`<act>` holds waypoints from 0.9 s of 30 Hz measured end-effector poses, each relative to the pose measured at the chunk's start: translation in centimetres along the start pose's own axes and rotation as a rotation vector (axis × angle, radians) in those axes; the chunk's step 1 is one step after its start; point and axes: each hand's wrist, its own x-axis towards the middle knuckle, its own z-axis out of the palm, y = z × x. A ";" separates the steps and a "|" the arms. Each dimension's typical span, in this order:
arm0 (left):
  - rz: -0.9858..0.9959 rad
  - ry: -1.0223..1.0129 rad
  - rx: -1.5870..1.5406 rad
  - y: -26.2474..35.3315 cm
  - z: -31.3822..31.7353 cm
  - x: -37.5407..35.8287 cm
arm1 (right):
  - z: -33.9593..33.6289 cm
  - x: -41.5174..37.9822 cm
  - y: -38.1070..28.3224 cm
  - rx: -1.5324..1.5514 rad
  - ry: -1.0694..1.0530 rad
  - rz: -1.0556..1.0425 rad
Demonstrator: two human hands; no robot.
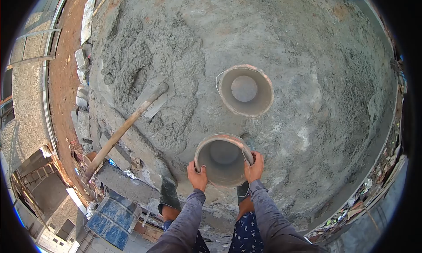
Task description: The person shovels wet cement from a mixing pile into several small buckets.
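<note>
Both of my hands grip the rim of a cement-stained bucket (pixel 223 176) in front of my legs. My left hand (pixel 197 176) is closed on its left side, thumb over the inner edge. On the opposite side, my right hand (pixel 254 167) holds the rim, with the thin wire handle hanging near it. The bucket's inside shows only a grey coating. A second bucket (pixel 266 92), its wire handle folded to the left, stands just beyond. To the left, a hoe (pixel 125 131) with a wooden handle rests with its blade in wet concrete (pixel 162 55).
Grey cement-covered ground (pixel 307 121) spreads around the buckets. Concrete blocks (pixel 82 97) line the left edge, beside reddish soil (pixel 63 86). A blue stained sheet (pixel 113 220) lies lower left. Debris (pixel 369 196) runs along the right edge. My boots (pixel 169 193) stand behind the near bucket.
</note>
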 end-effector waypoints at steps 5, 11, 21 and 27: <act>0.035 -0.020 0.051 -4.1 4.9 3.7 | 4.0 3.0 3.4 -0.199 0.030 -0.072; -0.013 -0.117 -0.129 -2.0 3.8 4.2 | 3.9 2.7 2.9 -0.271 0.129 -0.222; -0.056 0.076 -0.094 -6.0 -9.8 -7.5 | 1.7 -13.9 -3.8 -0.020 0.048 -0.012; -0.218 0.143 0.081 -15.7 -10.2 -8.0 | 8.1 -17.2 3.3 -0.296 -0.174 -0.081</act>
